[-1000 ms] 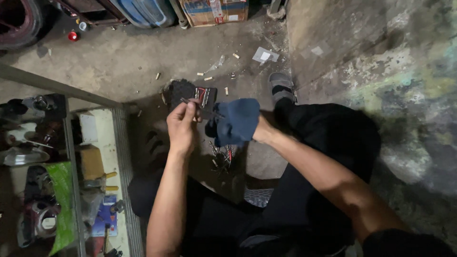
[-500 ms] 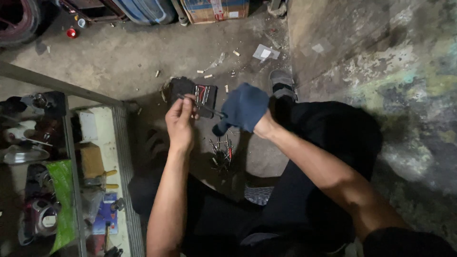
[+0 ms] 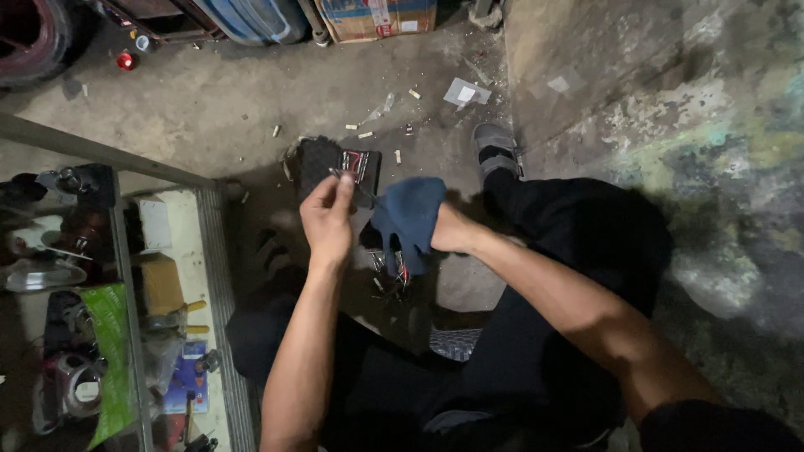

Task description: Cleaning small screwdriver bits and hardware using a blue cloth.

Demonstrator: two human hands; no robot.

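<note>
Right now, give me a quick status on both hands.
Left hand pinching a thin metal piece. Right hand wrapped in blue cloth. Small parts scattered on floor below, nothing blocking.

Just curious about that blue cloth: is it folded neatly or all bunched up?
Bunched up. The blue cloth is gathered over the right hand in loose, uneven folds with corners hanging down, not laid flat or squared.

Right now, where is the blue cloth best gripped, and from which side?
Grip the blue cloth at its bunched upper part, coming from the right, where the right hand is mostly hidden under it. Its lower edge hangs loose, so gripping there would likely let it slip.
</note>
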